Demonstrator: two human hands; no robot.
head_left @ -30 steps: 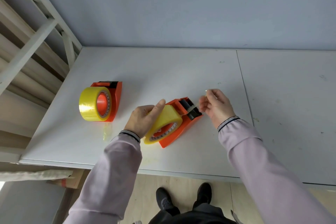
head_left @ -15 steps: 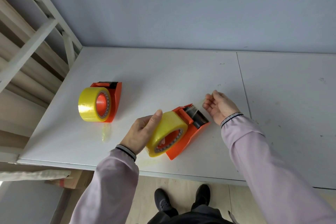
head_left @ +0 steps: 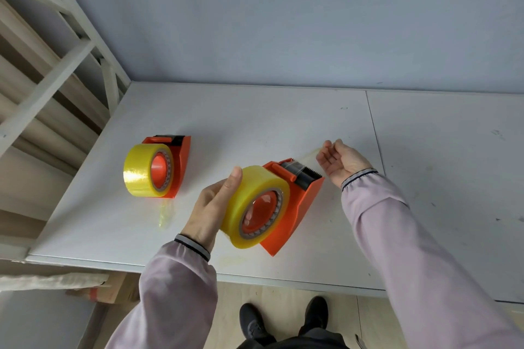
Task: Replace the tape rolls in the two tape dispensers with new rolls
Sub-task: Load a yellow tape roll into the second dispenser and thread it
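Two orange tape dispensers stand on the white table, each loaded with a yellow tape roll. The left dispenser with its roll stands alone. My left hand grips the yellow roll of the near dispenser, thumb on top of the roll. My right hand is just right of that dispenser's black cutter, palm up, pinching the end of a clear tape strip that runs from the cutter.
A scrap of yellowish tape lies on the table in front of the left dispenser. A white rack frame stands at the left. The grey wall closes the table's far side. My shoes show on the floor below the table's front edge.
My left hand has tipped the near dispenser so the roll's open side faces me. My right hand has moved away from the cutter to the right, drawing the tape strip out.
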